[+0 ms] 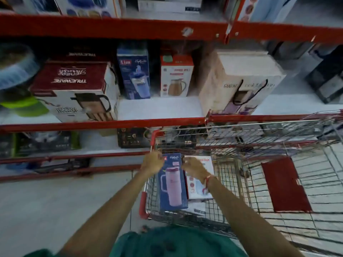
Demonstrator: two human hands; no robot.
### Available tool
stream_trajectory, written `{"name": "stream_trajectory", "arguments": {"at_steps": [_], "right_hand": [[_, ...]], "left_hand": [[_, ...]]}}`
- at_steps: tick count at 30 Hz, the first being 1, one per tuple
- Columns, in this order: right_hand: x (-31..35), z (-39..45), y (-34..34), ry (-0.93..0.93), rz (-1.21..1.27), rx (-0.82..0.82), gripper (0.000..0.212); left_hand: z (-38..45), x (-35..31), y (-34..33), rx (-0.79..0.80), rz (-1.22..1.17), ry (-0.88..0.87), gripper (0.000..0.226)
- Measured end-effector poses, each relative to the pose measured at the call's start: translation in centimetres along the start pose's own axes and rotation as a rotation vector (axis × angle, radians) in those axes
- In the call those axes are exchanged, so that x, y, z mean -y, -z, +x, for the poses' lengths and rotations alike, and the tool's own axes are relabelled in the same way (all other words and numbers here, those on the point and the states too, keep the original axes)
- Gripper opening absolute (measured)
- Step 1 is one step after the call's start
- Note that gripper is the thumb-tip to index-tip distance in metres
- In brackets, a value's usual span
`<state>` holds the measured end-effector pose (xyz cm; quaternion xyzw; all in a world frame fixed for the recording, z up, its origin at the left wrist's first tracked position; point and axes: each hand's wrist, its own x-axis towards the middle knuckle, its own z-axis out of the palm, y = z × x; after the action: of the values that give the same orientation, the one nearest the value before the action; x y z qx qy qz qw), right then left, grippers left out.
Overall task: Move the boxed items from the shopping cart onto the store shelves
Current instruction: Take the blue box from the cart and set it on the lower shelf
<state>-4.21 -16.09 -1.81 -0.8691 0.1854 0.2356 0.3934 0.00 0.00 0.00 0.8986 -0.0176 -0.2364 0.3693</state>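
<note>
A tall dark-blue box showing a pink tumbler (173, 184) stands in the near-left corner of the wire shopping cart (274, 141). My left hand (152, 162) grips its upper left edge and my right hand (194, 166) grips its upper right edge. Beside it in the cart lies a white box with red lettering (199, 190), partly hidden by my right forearm. On the middle shelf (159, 110) stand a matching blue tumbler box (134, 71) and a white-and-red jug box (176, 76), with bare shelf in front of them.
A maroon-and-white Trueware box (76, 89) stands left on the middle shelf, a large white Ganesh box (241, 82) right. A red flap (284, 184) lies in the cart. Red shelf beams run above and below. Dark boxes fill the lower shelf (132, 138).
</note>
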Motion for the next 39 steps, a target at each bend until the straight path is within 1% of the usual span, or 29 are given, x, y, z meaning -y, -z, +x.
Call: {"name": "stream_trajectory", "arguments": {"at_steps": [1,3,5,7,8,10,12,14,16,18,20,22,23,27,31,36,38,39], "right_hand": [[-1.0,0.2,-0.9,-0.061,0.007,0.051,0.033],[-2.4,0.7,-2.4,-0.147,0.086,0.124,0.034],[-3.0,1.0,-4.1,-0.194,0.121,0.127,0.037],[-2.8,1.6,-5.1,-0.236,0.194,0.107,0.046],[-2.4,1.6,-5.3,-0.238,0.194,0.092,0.049],[-2.8,1.9,-5.9,-0.26,0.192,0.047,0.048],[-2.7,1.7,-5.6,-0.282,0.293,0.044,0.043],[-2.3,1.2,-4.8,-0.269,0.391,0.055,0.034],[-1.4,0.5,-3.5,-0.247,0.435,0.062,0.024],[-0.2,-0.6,-1.7,-0.185,0.438,0.07,0.027],[0.5,-1.9,0.1,-0.124,0.45,0.037,0.029],[1.3,-3.1,1.6,-0.095,0.487,-0.021,0.037],[1.7,-3.5,2.0,-0.09,0.511,-0.051,0.04],[3.7,-3.9,2.9,-0.004,0.517,-0.178,0.043],[6.3,-3.2,4.3,0.142,0.526,-0.346,0.044],[11.2,-0.5,6.3,0.377,0.354,-0.625,0.038],[13.7,1.2,6.7,0.455,0.303,-0.715,0.033],[14.9,2.1,6.7,0.484,0.281,-0.734,0.03]], "left_hand": [[-0.4,1.0,-1.2,0.092,0.015,0.081,0.021],[-0.6,2.9,-3.4,0.136,0.034,0.211,0.027],[-1.0,4.5,-5.3,0.198,0.043,0.282,0.028],[-0.5,5.0,-6.1,0.231,-0.007,0.321,0.023],[-0.4,5.0,-6.2,0.234,0.008,0.328,0.019],[-0.1,5.5,-6.5,0.233,0.044,0.367,0.017],[0.0,5.8,-6.4,0.202,0.063,0.385,0.017],[-0.2,5.8,-5.9,0.163,0.064,0.385,0.02],[-0.9,5.6,-5.0,0.129,0.027,0.358,0.018],[-1.9,5.0,-3.5,0.068,-0.026,0.296,0.012],[-3.0,4.4,-2.0,-0.008,-0.173,0.23,0.003],[-3.9,3.6,-0.1,-0.053,-0.349,0.183,0.012],[-4.1,3.0,0.8,-0.07,-0.387,0.149,0.017],[-3.6,0.7,3.3,-0.127,-0.375,0.026,0.029],[-2.2,-1.4,5.7,-0.217,-0.346,-0.106,0.029],[1.2,-4.6,10.5,-0.495,-0.276,-0.231,0.024],[3.1,-5.3,12.7,-0.622,-0.175,-0.28,0.02],[4.0,-5.5,13.6,-0.671,-0.117,-0.289,0.018]]}}
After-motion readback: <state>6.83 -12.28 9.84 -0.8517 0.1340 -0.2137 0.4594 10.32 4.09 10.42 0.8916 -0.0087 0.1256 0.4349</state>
